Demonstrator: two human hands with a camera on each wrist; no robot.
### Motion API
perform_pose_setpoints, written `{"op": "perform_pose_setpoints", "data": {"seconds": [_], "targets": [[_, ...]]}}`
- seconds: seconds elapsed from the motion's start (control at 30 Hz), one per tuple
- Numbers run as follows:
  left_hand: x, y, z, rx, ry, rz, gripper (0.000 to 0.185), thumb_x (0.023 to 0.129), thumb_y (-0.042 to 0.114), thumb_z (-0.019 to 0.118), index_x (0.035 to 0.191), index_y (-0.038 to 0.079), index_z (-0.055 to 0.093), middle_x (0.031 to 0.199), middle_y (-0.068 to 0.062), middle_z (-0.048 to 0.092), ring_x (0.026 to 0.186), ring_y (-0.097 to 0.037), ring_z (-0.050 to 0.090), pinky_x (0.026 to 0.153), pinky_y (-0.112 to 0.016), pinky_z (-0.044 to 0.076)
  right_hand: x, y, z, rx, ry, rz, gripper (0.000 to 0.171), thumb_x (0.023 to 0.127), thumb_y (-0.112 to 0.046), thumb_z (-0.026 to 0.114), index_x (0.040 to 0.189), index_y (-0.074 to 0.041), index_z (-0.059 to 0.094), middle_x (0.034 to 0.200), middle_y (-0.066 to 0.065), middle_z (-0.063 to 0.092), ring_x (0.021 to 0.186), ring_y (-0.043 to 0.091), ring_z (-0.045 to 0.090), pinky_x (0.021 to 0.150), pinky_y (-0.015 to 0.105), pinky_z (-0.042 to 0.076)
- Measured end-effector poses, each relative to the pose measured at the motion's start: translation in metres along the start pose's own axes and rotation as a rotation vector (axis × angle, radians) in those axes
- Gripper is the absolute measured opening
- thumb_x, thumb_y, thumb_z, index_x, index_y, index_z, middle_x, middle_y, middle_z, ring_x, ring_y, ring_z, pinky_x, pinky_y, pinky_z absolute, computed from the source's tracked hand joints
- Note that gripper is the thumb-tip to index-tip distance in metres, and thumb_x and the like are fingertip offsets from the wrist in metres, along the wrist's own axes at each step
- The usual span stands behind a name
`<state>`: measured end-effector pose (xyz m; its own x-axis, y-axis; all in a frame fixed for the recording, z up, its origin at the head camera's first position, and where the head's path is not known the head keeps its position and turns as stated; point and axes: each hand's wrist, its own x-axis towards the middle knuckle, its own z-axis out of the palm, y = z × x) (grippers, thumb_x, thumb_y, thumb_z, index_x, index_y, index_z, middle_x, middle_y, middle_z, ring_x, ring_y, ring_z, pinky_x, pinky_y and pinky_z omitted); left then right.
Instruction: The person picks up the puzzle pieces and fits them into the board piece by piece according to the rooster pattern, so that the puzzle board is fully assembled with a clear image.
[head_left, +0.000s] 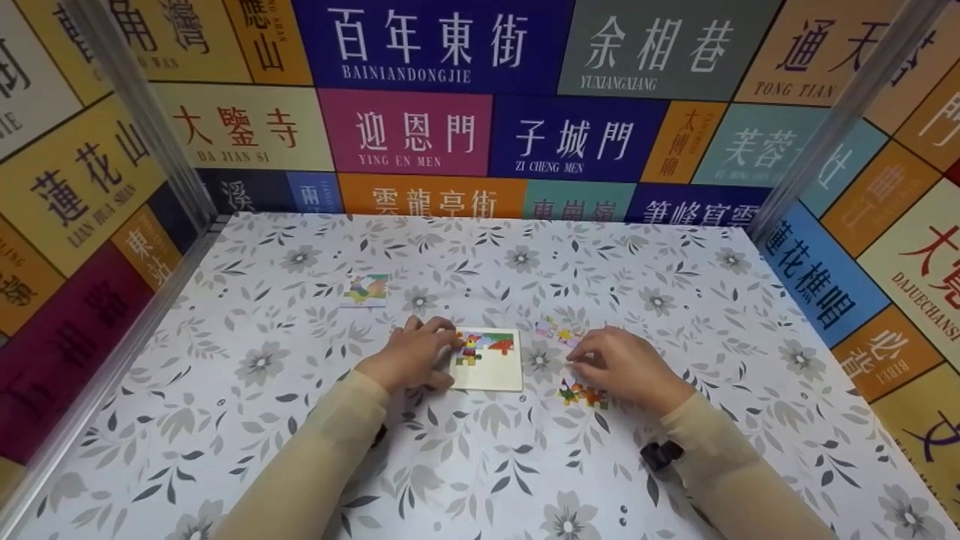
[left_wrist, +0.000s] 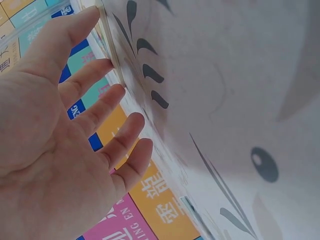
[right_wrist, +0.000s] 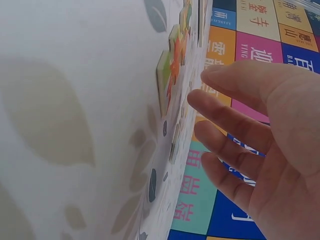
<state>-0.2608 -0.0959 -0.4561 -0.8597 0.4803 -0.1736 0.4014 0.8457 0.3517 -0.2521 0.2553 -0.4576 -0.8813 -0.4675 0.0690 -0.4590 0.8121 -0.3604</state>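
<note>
A cream puzzle board (head_left: 491,377) lies on the table with several joined colourful pieces (head_left: 499,343) along its top and upper left. My left hand (head_left: 412,356) is at the board's left edge. Its thumb and fingertips touch that edge in the left wrist view, the fingers loosely spread. Over loose puzzle pieces to the right of the board hovers my right hand (head_left: 626,367); nothing shows between its thumb and relaxed fingers in the right wrist view. Pinkish pieces (head_left: 551,330) lie beyond it, and red and green pieces (head_left: 581,394) lie nearer me.
A small picture card (head_left: 365,291) with puzzle-like artwork lies at the back left. Floral cloth (head_left: 480,465) covers the table. Panels with printed street signs (head_left: 431,45) stand behind and at both sides, with clear posts (head_left: 847,97) at the corners.
</note>
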Motion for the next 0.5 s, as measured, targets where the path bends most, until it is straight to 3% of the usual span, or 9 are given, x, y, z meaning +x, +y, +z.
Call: {"op": "perform_pose_setpoints", "data": {"seconds": [0.5], "targets": [[0.0,0.002,-0.002,0.0,-0.034,-0.041,0.058,0.087,0.034,0.083,0.14,0.022,0.063,0.159,-0.003,0.043,0.139,-0.036,0.038,0.116,-0.06,0.032,-0.012,0.0,-0.001,-0.008,-0.001,-0.033,0.011,0.089,-0.026,0.081,0.098,-0.02,0.082,0.097,-0.006,0.073,0.091,0.016,0.065,0.083,0.041,0.054]]}}
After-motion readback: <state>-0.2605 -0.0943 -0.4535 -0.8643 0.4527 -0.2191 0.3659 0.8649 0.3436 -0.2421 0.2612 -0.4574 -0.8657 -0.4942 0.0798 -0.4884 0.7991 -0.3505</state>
